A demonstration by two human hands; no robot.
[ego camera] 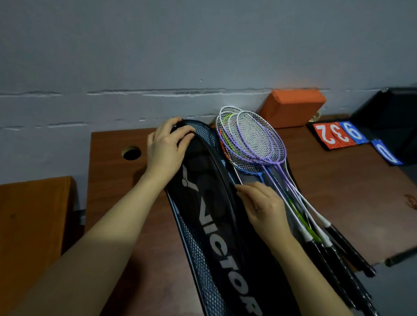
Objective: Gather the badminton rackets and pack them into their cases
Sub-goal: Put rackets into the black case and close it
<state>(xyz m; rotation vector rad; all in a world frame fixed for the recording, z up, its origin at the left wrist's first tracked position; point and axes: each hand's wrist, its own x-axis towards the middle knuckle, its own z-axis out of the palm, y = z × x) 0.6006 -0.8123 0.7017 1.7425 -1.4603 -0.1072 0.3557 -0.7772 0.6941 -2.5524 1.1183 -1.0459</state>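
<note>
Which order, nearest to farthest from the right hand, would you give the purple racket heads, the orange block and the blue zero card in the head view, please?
From the right hand:
1. Purple racket heads, just beyond it.
2. Orange block, against the wall.
3. Blue zero card, far right.

Black fabric racket case (213,230) with blue honeycomb mesh; purple-framed, white-strung rackets (259,138) at two o'clock; orange foam block (292,106).

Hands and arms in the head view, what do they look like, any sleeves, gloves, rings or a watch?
Both forearms are bare up to the frame's lower edge, so no sleeve shows. The left hand and the right hand wear no gloves, and no ring, watch or bracelet shows on the fingers or wrists. The nails are too small and dim to describe.
</note>
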